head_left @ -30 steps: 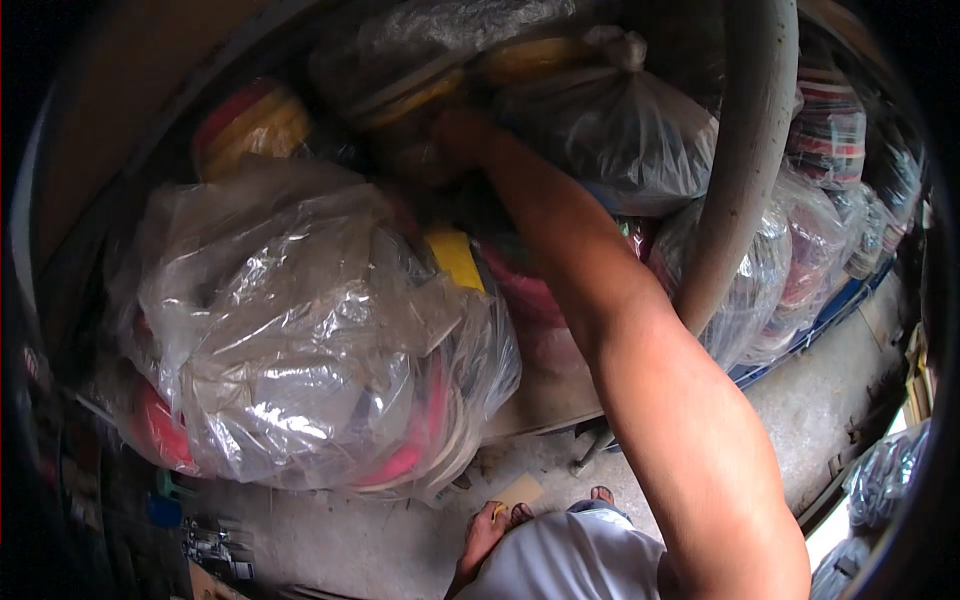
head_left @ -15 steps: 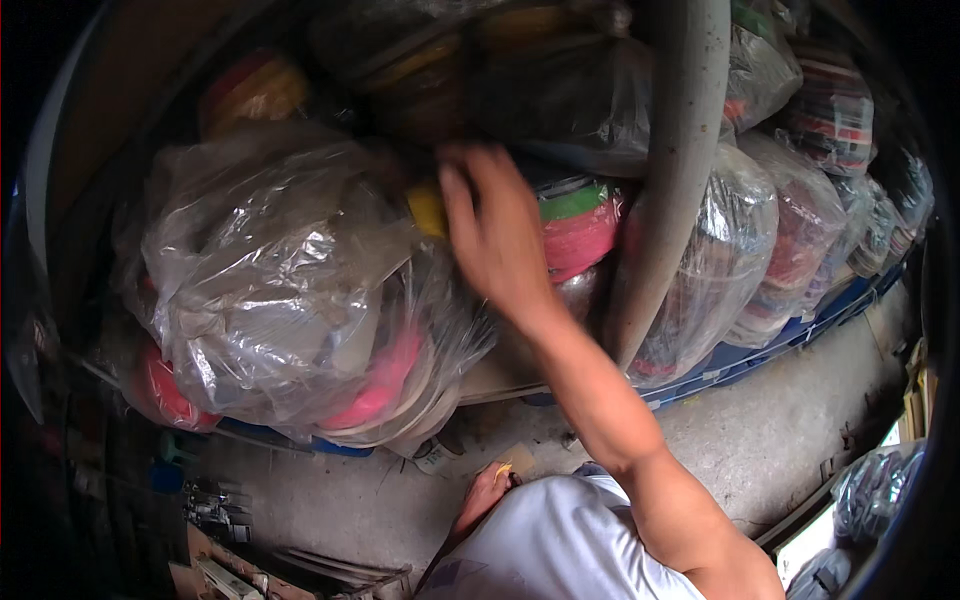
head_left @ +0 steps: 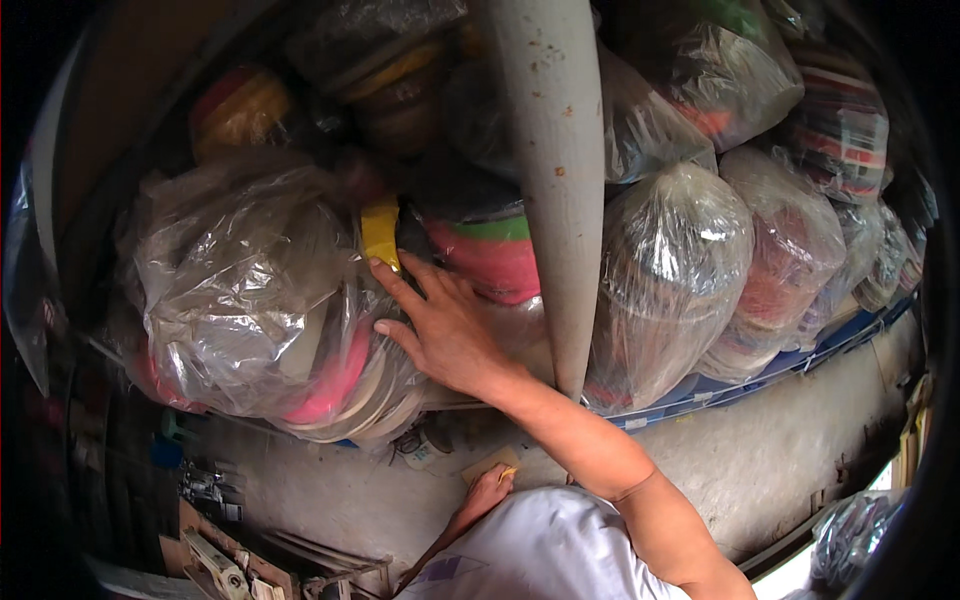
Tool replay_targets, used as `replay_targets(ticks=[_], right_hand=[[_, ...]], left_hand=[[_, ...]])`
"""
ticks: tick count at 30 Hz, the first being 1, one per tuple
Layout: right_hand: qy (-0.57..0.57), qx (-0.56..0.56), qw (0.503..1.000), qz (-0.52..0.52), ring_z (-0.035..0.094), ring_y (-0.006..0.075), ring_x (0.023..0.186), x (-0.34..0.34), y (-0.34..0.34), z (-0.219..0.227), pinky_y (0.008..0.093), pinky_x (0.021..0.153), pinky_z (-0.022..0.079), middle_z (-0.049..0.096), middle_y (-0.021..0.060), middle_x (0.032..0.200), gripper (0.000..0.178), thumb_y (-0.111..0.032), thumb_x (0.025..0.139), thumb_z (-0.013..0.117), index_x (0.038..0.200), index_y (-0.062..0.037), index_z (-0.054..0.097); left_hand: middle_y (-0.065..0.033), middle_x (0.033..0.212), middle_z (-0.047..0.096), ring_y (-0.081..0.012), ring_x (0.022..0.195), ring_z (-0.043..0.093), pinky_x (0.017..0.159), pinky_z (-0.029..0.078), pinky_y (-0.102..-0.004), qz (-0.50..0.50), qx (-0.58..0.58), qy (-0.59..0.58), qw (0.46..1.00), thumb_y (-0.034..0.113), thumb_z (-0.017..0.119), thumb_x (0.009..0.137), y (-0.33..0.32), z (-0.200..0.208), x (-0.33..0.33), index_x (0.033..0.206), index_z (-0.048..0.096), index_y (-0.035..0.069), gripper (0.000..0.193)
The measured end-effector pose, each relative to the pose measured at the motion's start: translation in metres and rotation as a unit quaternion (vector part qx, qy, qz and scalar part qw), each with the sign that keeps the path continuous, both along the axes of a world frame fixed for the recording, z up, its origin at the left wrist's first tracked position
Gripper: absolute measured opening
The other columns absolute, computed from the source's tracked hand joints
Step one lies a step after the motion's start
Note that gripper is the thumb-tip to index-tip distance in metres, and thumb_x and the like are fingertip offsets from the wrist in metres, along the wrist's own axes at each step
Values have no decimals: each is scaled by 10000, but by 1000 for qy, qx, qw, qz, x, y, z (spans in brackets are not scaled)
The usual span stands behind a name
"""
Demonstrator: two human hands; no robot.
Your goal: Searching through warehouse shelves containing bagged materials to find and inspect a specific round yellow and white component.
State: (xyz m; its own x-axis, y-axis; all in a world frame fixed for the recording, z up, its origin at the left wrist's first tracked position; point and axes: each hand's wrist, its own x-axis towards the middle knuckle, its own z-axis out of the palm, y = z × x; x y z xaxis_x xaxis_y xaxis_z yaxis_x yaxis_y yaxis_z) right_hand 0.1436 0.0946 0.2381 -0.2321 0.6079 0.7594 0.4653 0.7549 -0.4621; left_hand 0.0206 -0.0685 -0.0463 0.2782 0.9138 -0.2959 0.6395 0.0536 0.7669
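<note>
Nearest you, below the front of your white shirt (head_left: 540,535), your left hand (head_left: 487,488) hangs low over the floor (head_left: 770,455); a small yellow thing (head_left: 508,471) shows at its fingers, but you cannot tell from here whether they grip it.

Your right arm stretches forward and toward your left, elbow slightly bent, wrist nearly in line with the forearm. Your right hand (head_left: 450,330) is palm down and open, fingers spread, thumb held apart and toward you. It closes on nothing; its fingertips are at the right edge of the big plastic bag (head_left: 235,270), with the index finger just below a yellow strip (head_left: 380,232). Whether they press on the plastic is unclear.

The step in hand looks like feeling for a hold on that bag, which sits ahead and to your left, its pink and cream layers facing you. Getting hold would call for gathering loose plastic between thumb and fingers.

Farther out, a pink and green bundle (head_left: 490,258) lies beyond your knuckles, beside the grey post (head_left: 560,200).
</note>
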Motion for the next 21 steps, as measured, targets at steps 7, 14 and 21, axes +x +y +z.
replay_targets(ticks=[7,14,21], right_hand=[[11,-46,998,35,441,412,1224,2,-2,2,515,1036,346,394,243,1406,589,-329,916,590,1438,-122,409],[9,-10,1000,12,449,408,1197,2,-2,-1,492,1002,373,399,247,1388,562,-306,917,609,1421,-134,431],[6,-33,999,33,472,424,1176,-2,1,1,496,978,393,427,252,1379,529,-273,910,611,1397,-128,462]], left_hand=[[-185,767,656,-347,754,658,701,499,-438,40,6,-16,999,183,525,937,-9,1,13,1072,566,5,228],[-171,781,649,-347,759,653,696,496,-430,74,-12,-24,997,220,511,948,-14,2,21,1063,570,17,241],[-214,945,646,-416,913,614,775,477,-473,98,-5,25,995,280,517,955,-25,2,22,1058,574,26,280]])
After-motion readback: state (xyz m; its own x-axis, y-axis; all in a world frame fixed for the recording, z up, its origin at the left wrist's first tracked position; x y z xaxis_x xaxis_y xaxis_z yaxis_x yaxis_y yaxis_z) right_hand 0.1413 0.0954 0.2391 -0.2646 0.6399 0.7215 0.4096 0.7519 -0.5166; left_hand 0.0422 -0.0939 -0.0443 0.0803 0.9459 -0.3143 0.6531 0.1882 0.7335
